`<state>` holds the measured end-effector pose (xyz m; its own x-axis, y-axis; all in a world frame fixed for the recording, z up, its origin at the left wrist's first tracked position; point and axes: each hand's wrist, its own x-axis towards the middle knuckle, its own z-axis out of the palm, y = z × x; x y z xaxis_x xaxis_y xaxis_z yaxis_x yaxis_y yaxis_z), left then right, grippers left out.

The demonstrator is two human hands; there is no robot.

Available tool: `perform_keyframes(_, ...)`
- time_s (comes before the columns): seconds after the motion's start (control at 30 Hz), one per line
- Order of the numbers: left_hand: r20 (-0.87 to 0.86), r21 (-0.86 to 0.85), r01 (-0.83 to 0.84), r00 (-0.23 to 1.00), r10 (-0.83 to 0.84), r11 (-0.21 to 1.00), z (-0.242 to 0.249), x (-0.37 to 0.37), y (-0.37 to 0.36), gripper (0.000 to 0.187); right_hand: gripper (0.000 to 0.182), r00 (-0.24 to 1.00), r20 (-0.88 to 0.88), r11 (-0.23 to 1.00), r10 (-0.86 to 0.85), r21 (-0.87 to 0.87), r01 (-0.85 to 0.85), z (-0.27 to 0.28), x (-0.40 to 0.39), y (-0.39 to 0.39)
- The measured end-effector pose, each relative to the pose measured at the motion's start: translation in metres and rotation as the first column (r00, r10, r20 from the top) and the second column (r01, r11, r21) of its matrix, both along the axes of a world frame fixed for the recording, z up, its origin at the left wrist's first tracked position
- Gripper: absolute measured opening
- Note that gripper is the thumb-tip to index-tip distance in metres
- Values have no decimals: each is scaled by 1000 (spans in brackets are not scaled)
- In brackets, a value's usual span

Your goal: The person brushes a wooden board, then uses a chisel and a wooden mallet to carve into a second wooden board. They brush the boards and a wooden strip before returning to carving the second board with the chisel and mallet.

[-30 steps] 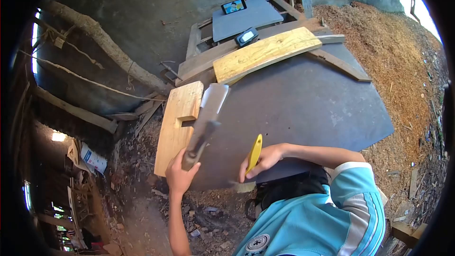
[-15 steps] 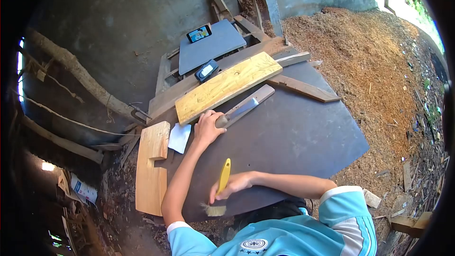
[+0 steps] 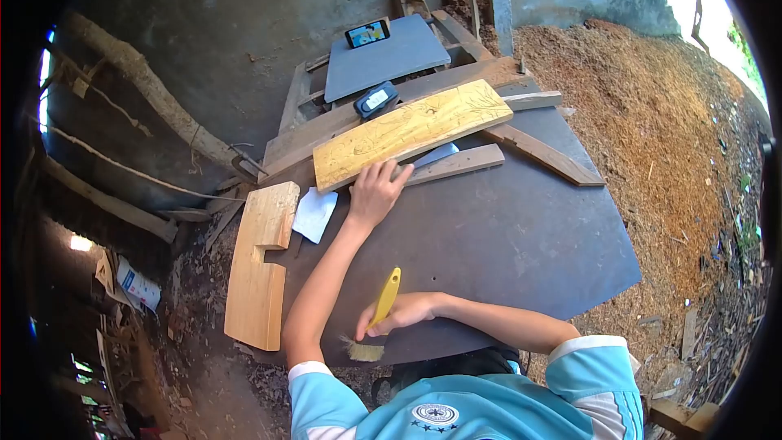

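Observation:
My left hand point(image 3: 376, 195) is closed around the wooden handle of a chisel, its fingers at the front edge of a yellowish carved board point(image 3: 411, 130). The chisel's metal blade point(image 3: 436, 155) points right, between that board and a narrow wooden strip point(image 3: 460, 165). Fine line markings cover the board's top face. In my right hand point(image 3: 399, 312) is a flat brush with a yellow handle point(image 3: 388, 293), its pale bristles pointing down over the near edge of the dark tabletop point(image 3: 489, 253).
A notched wooden piece point(image 3: 257, 277) lies at the table's left, beside a folded white paper point(image 3: 314, 213). Behind the board sit a dark blue device point(image 3: 376, 100) and a phone point(image 3: 367, 33) on a grey panel. Another strip point(image 3: 554, 159) lies right; sawdust point(image 3: 619, 98) covers the ground.
My left hand has moved up with the chisel, bringing it off the strip's top toward the carved board. The brush stays in my right hand. The whole view has shifted slightly.

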<state>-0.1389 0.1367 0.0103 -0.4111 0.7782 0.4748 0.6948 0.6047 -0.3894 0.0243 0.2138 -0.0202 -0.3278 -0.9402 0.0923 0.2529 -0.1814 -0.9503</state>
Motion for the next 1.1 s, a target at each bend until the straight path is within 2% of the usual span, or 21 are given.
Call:
perform_keyframes(0.1,-23,-4,51,998,-51,999,-5,-12,2,32,23,1000,-8,1000,-10,14,10,0,-1,-1)
perform_keyframes(0.13,3,19,45,999,-45,999,-4,-13,4,25,24,1000,-11,1000,-11,21,12,-1,-1,0)
perform_keyframes(0.37,88,35,-87,993,84,996,-9,-6,13,25,25,1000,-23,997,8,75,-7,5,-3,4)
perform_keyframes(0.43,-42,15,-64,997,64,998,-15,-7,23,29,23,1000,-18,996,2,88,-1,10,-3,5)
perform_keyframes(0.47,-110,-2,-69,992,68,998,-15,-6,13,31,23,999,-32,996,-20,82,23,10,-2,5)
perform_keyframes(0.57,45,166,-42,998,35,985,24,27,-19,38,22,1000,-17,995,-19,94,21,10,-4,6)
perform_keyframes(0.63,-38,304,-96,993,113,948,36,27,-77,36,22,1000,-4,994,-22,107,22,9,-5,4)
perform_keyframes(0.67,38,292,-258,965,258,921,46,28,-114,40,22,1000,3,993,-29,113,29,8,-4,4)
perform_keyframes(0.7,318,398,-451,884,342,799,44,29,-158,43,22,999,21,989,-38,141,35,8,-4,4)
perform_keyframes(0.73,228,317,-638,769,597,701,57,46,-185,45,22,998,37,985,-47,170,40,10,-3,5)
perform_keyframes(0.77,303,163,-865,501,810,474,44,49,-233,62,22,997,49,980,-54,195,43,12,-4,4)
perform_keyframes(0.8,536,92,-976,216,816,198,42,56,-260,86,22,997,53,977,-62,208,50,14,-5,3)
perform_keyframes(0.9,774,-77,-996,-91,627,-50,29,70,-289,101,22,994,73,963,-84,264,62,22,-3,4)
perform_keyframes(0.97,778,-109,-990,-140,613,-89,17,59,-300,110,20,989,93,944,-118,318,82,33,-4,3)
perform_keyframes(1.03,755,-265,-958,-275,595,-106,42,54,-290,115,20,987,85,934,-133,343,96,26,-5,0)
perform_keyframes(1.07,788,-263,-964,-242,566,-47,31,42,-308,116,20,988,105,905,-117,420,62,29,-8,2)
perform_keyframes(1.1,817,-261,-965,-214,536,12,17,35,-325,117,20,982,143,910,-121,411,53,27,-9,2)
